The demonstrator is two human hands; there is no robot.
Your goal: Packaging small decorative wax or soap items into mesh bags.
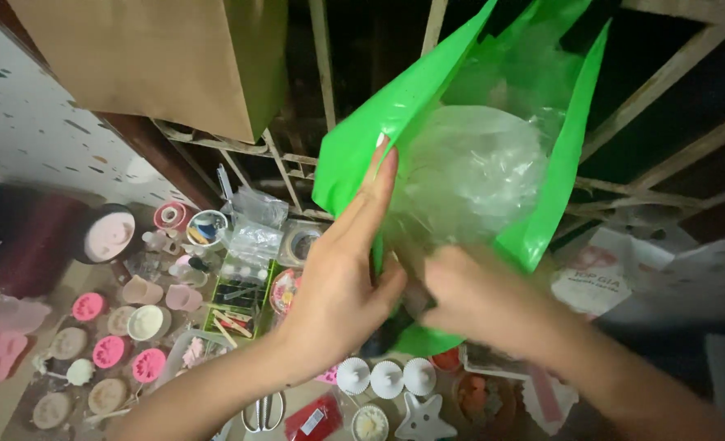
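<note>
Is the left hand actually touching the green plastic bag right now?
Touching. The head view shows the left hand with its fingers laid flat against the edge of the green plastic bag, with no gap.
</note>
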